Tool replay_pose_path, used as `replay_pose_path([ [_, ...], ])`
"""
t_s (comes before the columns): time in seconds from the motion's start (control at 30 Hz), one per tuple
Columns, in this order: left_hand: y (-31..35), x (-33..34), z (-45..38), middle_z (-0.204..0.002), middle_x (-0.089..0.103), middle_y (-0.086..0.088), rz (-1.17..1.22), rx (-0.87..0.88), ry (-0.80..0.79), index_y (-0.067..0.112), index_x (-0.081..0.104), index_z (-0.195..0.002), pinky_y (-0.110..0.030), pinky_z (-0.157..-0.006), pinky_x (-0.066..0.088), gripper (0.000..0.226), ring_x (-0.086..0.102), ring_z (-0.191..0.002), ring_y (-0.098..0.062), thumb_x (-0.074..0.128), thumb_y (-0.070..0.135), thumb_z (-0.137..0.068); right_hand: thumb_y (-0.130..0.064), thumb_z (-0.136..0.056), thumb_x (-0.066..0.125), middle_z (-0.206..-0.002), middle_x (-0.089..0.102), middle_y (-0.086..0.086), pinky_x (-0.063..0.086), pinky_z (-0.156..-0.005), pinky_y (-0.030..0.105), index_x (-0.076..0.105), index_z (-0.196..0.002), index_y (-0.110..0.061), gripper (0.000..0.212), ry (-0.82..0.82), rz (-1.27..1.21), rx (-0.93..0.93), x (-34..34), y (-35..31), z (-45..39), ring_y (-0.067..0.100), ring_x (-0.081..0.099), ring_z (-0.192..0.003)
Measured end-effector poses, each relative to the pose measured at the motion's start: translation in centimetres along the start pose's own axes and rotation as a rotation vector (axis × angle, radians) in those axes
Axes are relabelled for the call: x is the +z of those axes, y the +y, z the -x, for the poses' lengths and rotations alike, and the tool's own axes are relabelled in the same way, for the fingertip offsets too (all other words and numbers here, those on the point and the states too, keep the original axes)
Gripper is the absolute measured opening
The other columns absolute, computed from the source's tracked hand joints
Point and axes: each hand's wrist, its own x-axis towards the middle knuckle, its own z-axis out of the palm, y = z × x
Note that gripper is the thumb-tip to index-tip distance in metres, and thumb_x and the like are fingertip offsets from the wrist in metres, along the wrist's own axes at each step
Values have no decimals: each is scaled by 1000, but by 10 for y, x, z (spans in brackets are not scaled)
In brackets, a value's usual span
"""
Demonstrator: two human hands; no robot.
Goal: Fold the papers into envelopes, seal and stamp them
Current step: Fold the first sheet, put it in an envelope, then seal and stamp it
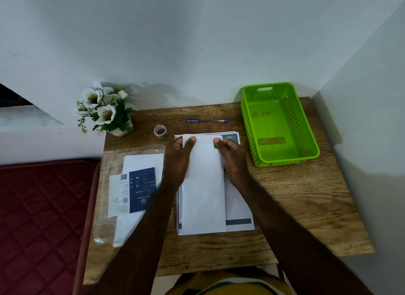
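Two hands at the far end of a long white paper envelope (203, 185), which lies lengthwise on a stack of printed white sheets (238, 204) in the middle of the wooden tabletop (295, 207). We judge this as the sealing step: left hand (178, 161) pinches the far-left corner, right hand (232, 158) pinches the far-right corner, fingers curled onto the flap edge. Whether the flap is already pressed flat we cannot tell, glare washes that end out. Next move likely calls for running the fingers along the flap, then reaching for the small roll of clear tape (160, 131) just beyond the left hand. Stamping not yet done, and we see no stamp tool clearly. Blue ballpoint pen (207, 120) lies further back, well apart from the hands. Bright green perforated plastic basket (278, 123) sits at the right rear, holding nothing, likely the drop spot. More white envelopes under a dark blue printed card (142, 189) lie left, near the table's left edge. Open wood right of the stack and along the near edge gives sliding room. White artificial flowers in a pot (105, 110) crowd the rear-left corner.
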Motion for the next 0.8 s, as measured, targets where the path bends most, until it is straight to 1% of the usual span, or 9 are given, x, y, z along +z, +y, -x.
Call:
replay_pose_path([
  [0.13,-1,0,-2,-96,75,18,-4,-35,18,29,70,-100,-18,-70,58,8,74,-85,-2,63,34,-100,-11,-91,74,-99,78,10,60,-76,33,78,-101,-7,11,-123,-85,89,-7,-6,4,18,70,-84],
  [0.23,-1,0,-1,-95,74,19,-2,-48,21,29,70,-102,-16,-68,56,10,73,-83,0,62,34,-101,-10,-92,73,-96,79,5,61,-77,33,78,-98,-13,8,-121,-74,110,-7,-7,4,17,72,-84],
  [0.33,0,1,1,-96,73,17,10,-60,31,25,70,-110,-12,-62,54,14,72,-80,3,62,33,-101,-9,-93,71,-96,78,5,59,-73,29,76,-105,-9,13,-133,-49,126,-7,-11,5,15,71,-82],
  [0.4,1,1,1,-97,73,15,37,-85,35,21,69,-113,-13,-60,54,18,73,-79,2,61,32,-101,-5,-93,68,-95,76,1,58,-68,23,73,-111,-8,19,-159,-46,146,-7,-16,6,9,71,-77],
  [0.47,2,0,1,-99,74,12,61,-105,31,19,69,-115,-14,-60,55,20,73,-79,0,61,31,-102,-1,-93,67,-98,75,1,60,-67,22,70,-119,-6,26,-187,-42,164,-8,-19,6,7,71,-77],
  [0.53,2,0,2,-100,74,11,73,-112,33,18,68,-117,-14,-60,55,20,73,-78,1,61,30,-102,1,-93,65,-106,74,6,61,-71,24,69,-122,-6,30,-209,-48,180,-9,-20,7,11,71,-81],
  [0.63,3,0,2,-98,74,11,81,-117,34,17,69,-116,-14,-61,55,20,74,-78,0,61,29,-101,3,-95,61,-114,72,11,60,-71,26,67,-124,-7,32,-210,-46,197,-8,-21,8,15,70,-85],
  [0.73,4,-1,2,-98,73,14,64,-123,12,21,68,-115,-15,-63,56,17,74,-80,-1,60,29,-102,7,-95,56,-120,72,12,59,-86,41,68,-122,-9,34,-224,-57,232,-9,-22,8,25,70,-97],
  [0.8,6,-3,3,-98,72,16,52,-127,-11,23,66,-114,-14,-63,56,14,73,-79,-1,59,29,-103,6,-96,54,-118,74,10,57,-90,47,71,-112,-20,35,-246,-60,253,-12,-21,9,26,71,-100],
])
